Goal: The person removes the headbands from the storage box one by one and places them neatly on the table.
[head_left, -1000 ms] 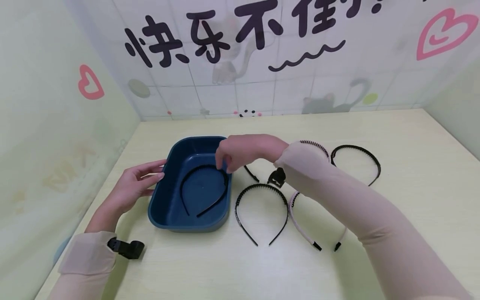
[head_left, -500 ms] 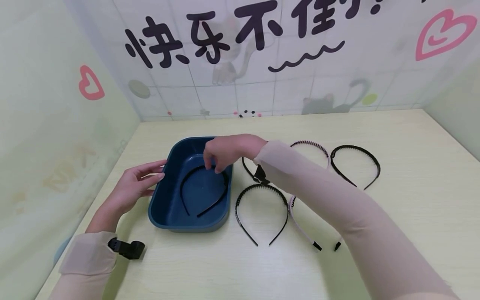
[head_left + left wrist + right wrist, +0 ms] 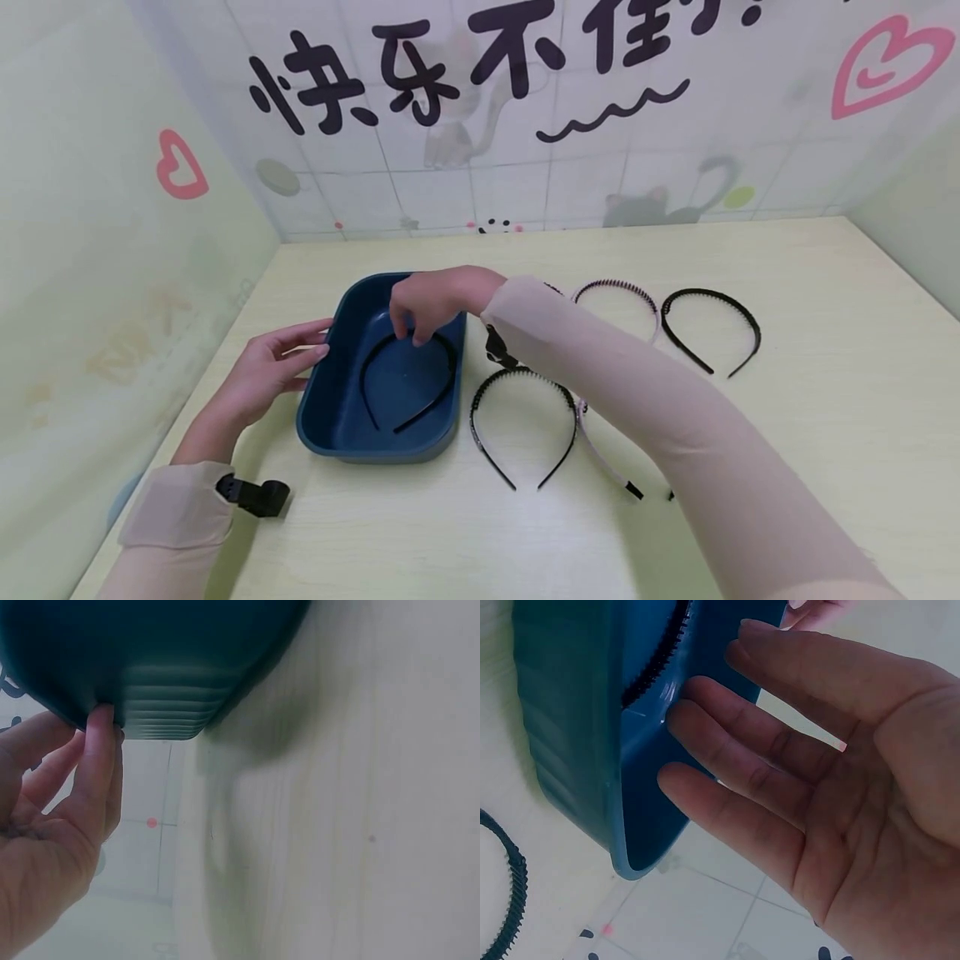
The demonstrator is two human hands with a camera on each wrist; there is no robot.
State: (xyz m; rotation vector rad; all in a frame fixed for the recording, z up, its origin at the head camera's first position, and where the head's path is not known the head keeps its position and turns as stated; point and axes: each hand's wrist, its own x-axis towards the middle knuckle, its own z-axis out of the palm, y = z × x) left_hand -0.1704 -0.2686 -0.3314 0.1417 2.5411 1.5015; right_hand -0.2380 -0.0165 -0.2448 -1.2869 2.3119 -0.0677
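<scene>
My left hand [image 3: 258, 375] is at the left side of a dark blue plastic bin [image 3: 318, 433]; its extended fingers and thumb touch the wall near the rim. In the left wrist view those fingertips meet the bin's ribbed outside [image 3: 172, 697]. A black toothed headband [image 3: 426, 411] lies inside the bin, its ends toward me. Just over the headband's curved top hovers my right hand [image 3: 427, 304], reaching across the bin's right rim. The right wrist view shows that hand's fingers spread and nearly straight with nothing between them, beside the headband's teeth [image 3: 664, 660].
Right of the bin lie several headbands: a black one [image 3: 483, 450] in front, a pale pink one [image 3: 600, 458] partly under my right forearm, a pink toothed one [image 3: 617, 285] behind, and a black one [image 3: 742, 312] farther right. A printed wall [image 3: 450, 192] closes the back.
My right hand has moved left from the bin's right rim to over the headband's top, its forearm sweeping along. The left hand, bin and headband have stayed put.
</scene>
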